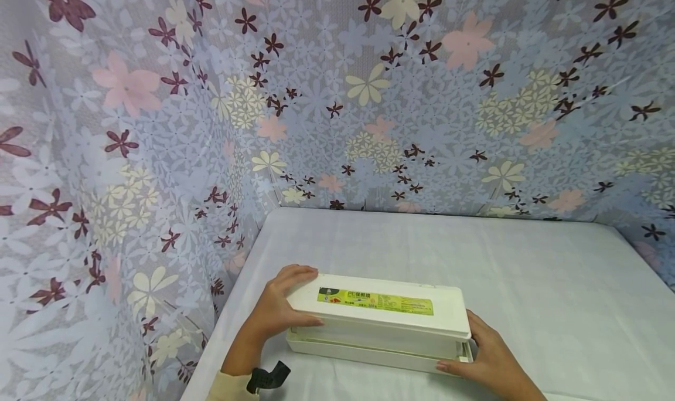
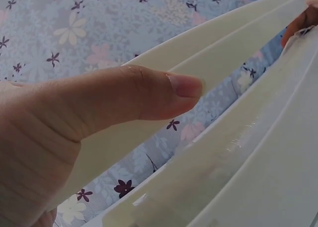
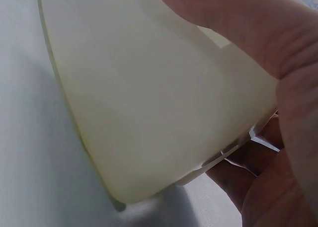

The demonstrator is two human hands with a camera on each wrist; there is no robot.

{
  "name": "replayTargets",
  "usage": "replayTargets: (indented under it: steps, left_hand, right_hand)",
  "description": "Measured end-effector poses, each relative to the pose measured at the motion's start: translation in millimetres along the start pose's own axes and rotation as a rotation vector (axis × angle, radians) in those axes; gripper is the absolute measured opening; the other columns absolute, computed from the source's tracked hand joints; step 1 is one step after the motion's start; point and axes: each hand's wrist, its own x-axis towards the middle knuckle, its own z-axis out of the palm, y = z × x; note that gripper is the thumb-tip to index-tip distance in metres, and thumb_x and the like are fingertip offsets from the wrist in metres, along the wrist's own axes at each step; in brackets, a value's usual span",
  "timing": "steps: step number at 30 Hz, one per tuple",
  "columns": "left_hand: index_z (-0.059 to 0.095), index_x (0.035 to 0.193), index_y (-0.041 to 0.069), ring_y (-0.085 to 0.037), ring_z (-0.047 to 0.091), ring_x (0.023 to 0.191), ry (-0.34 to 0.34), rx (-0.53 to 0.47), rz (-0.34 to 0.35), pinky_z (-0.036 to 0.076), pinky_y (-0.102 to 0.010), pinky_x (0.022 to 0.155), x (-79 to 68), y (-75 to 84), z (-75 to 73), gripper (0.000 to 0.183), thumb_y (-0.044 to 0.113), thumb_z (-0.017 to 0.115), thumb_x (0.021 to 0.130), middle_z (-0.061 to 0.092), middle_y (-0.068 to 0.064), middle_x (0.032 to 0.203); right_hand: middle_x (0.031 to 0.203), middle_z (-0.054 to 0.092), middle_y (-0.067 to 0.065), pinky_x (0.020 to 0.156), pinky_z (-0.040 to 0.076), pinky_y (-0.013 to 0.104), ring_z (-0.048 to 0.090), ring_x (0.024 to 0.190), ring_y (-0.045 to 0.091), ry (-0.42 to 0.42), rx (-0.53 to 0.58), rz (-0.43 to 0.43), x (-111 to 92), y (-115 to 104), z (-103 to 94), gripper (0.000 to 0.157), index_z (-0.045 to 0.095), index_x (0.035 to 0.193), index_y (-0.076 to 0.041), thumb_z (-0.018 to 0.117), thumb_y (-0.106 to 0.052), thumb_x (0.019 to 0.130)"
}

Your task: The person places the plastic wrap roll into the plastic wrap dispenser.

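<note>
A long white plastic box carries a green and yellow label [image 1: 374, 301] reading "PE" with Chinese characters for cling film. Its lid [image 1: 448, 308] sits raised above the base [image 1: 364, 356], with a whitish band between them. My left hand [image 1: 276, 307] grips the lid's left end, the thumb along its near edge. At the other end, my right hand [image 1: 493, 354] holds the box, thumb on the base's front wall. In the left wrist view, clear shiny film [image 2: 238, 142] shows below the lid [image 2: 243, 38]. The right wrist view shows a pale box wall [image 3: 134, 103] under my right thumb.
The box stands on a white cloth-covered table [image 1: 527, 272], near its front edge. Floral curtains [image 1: 327, 96] hang behind the table and along its left side. A black strap [image 1: 269, 377] goes round the left wrist, over a beige sleeve [image 1: 229, 386].
</note>
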Motion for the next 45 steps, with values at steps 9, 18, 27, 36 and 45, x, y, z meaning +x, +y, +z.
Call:
replayTargets:
  steps: [9,18,27,36,45]
  left_hand:
    - [0.070,0.137,0.009,-0.025,0.053,0.133,0.007,0.005,-0.022,0.041,-0.040,0.114,-5.8,0.0,2.5,0.092,0.033,0.107,0.056,0.063,0.001,0.139]
    - [0.071,0.138,0.010,-0.025,0.053,0.134,0.021,-0.030,-0.031,0.040,-0.039,0.115,-8.4,0.6,4.2,0.093,0.030,0.108,0.055,0.064,-0.004,0.140]
    - [0.070,0.136,0.003,-0.026,0.054,0.132,0.002,-0.052,-0.025,0.042,-0.038,0.113,-9.3,-4.5,10.4,0.092,0.030,0.107,0.056,0.064,-0.002,0.138]
    - [0.069,0.138,0.006,-0.025,0.052,0.134,-0.002,-0.035,-0.042,0.041,-0.040,0.114,-12.4,-1.5,15.1,0.092,0.034,0.106,0.058,0.062,0.001,0.140]
    - [0.068,0.139,0.005,-0.029,0.050,0.136,0.012,-0.037,-0.013,0.039,-0.040,0.115,-17.8,-0.2,20.0,0.091,0.031,0.105,0.060,0.060,-0.008,0.144]
  right_hand:
    - [0.148,0.054,-0.002,0.098,0.048,0.023,0.053,0.129,0.007,-0.025,0.017,0.065,-0.4,-0.5,-1.2,0.108,0.048,0.155,-0.018,0.099,-0.048,0.065]
    - [0.171,0.017,0.018,0.104,0.030,0.008,0.031,0.143,-0.005,-0.023,0.202,-0.017,1.5,1.1,-3.6,0.144,0.001,0.171,-0.024,0.102,-0.015,0.068]
    - [0.173,0.019,0.008,0.114,0.029,0.016,0.024,0.153,0.010,0.092,0.145,-0.105,7.8,-2.7,-7.6,0.120,0.020,0.169,-0.013,0.094,-0.001,0.075]
    - [0.169,0.030,0.007,0.111,0.026,0.011,0.029,0.150,0.005,0.125,0.036,-0.059,9.2,-9.8,-5.9,0.112,0.027,0.168,-0.020,0.095,-0.014,0.080]
    - [0.167,0.037,0.003,0.110,0.029,0.011,0.031,0.151,0.010,0.135,-0.004,-0.071,6.0,-12.7,-5.9,0.111,0.034,0.166,-0.020,0.098,-0.018,0.075]
